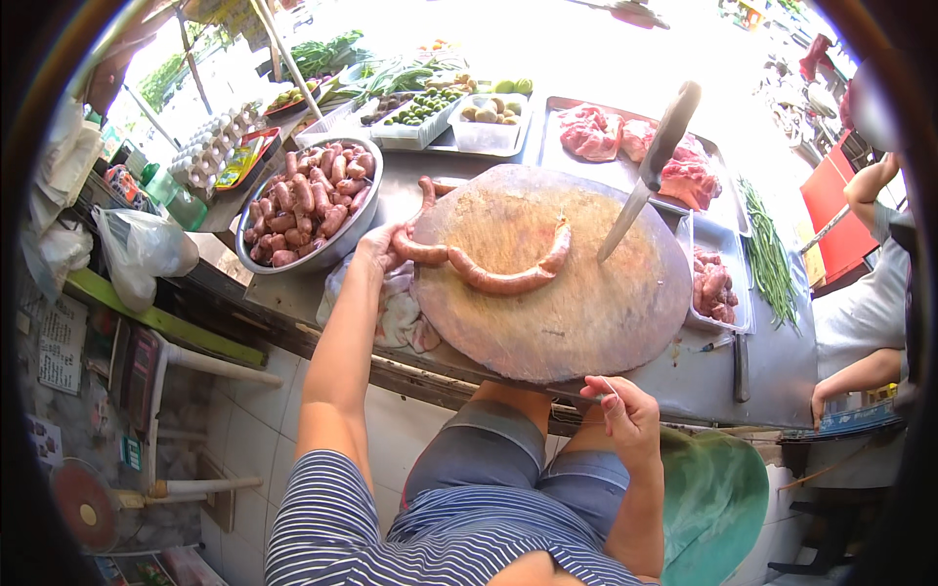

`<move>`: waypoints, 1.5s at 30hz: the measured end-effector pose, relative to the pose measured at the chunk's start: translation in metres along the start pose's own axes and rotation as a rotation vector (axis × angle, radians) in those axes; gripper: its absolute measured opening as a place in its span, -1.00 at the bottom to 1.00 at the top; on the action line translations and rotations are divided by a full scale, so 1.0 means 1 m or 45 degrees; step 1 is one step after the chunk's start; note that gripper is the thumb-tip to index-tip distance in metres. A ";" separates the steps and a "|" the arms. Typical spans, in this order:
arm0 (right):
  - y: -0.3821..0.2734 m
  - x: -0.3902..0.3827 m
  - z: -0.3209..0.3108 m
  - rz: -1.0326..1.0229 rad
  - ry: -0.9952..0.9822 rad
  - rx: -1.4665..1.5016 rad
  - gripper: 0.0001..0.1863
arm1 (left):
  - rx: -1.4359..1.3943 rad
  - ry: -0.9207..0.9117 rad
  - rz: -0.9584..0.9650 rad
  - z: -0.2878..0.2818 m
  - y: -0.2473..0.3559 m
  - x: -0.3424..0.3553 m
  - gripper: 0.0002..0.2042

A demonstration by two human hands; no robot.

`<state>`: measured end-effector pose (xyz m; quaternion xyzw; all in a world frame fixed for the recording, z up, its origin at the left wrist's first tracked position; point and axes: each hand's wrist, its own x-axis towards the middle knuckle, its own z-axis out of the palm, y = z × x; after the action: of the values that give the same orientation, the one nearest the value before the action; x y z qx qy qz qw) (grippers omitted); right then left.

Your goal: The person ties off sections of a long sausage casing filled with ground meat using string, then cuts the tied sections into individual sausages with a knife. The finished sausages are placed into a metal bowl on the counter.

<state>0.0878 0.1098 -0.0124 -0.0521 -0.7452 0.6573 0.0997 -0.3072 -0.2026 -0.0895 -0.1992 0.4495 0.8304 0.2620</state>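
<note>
My left hand is closed on a string of sausages at the left edge of a round wooden chopping board. The linked sausages curve across the board, and one link sticks up past my fingers over the far-left rim. Just off the board's near edge, my right hand pinches a thin pale string between thumb and finger. A knife stands tilted, its tip against the board's right part and its handle up. Left of the board, a metal bowl is heaped with short sausages.
Behind the board lies a tray of raw meat. A plastic tub of meat pieces and long green beans are on the right. Limes and an egg tray stand at the back left. Another person's hand touches the table's right end.
</note>
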 end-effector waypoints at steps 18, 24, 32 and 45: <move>-0.006 -0.017 -0.010 -0.026 0.054 0.019 -0.51 | 0.270 -0.475 1.353 0.239 0.151 -0.123 -0.82; -0.008 -0.022 -0.014 0.050 0.044 0.017 -0.67 | 0.317 -0.564 1.621 0.271 0.211 -0.154 -0.85; -0.002 -0.020 -0.008 0.002 0.012 0.074 -0.64 | 0.493 -0.631 1.784 0.298 0.282 -0.213 -0.95; -0.006 -0.025 -0.001 -0.007 -0.031 0.111 -0.69 | 0.960 -0.651 1.584 0.323 0.265 -0.246 -0.86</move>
<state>0.1131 0.1043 -0.0087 -0.0375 -0.7171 0.6895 0.0945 -0.3081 -0.1128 0.3871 0.3910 0.6568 0.6358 -0.1072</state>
